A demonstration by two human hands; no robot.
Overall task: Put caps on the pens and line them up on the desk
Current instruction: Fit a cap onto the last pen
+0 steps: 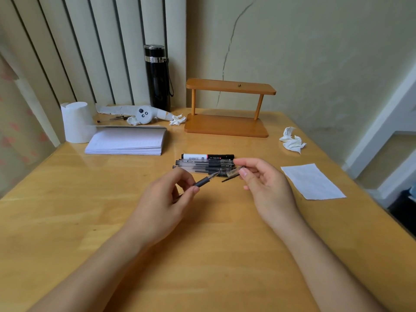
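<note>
My left hand holds an uncapped gel pen by its dark grip, tip pointing up and right. My right hand pinches a clear pen cap with a black clip, its open end facing the pen tip, a short gap between them. Behind both hands, several pens lie side by side in a row on the wooden desk: a black-and-white marker at the back, then clear gel pens with dark grips.
A white notepad lies at the back left beside an upturned white cup. A black flask, a small wooden shelf, crumpled tissues and a flat paper sheet stand around the desk.
</note>
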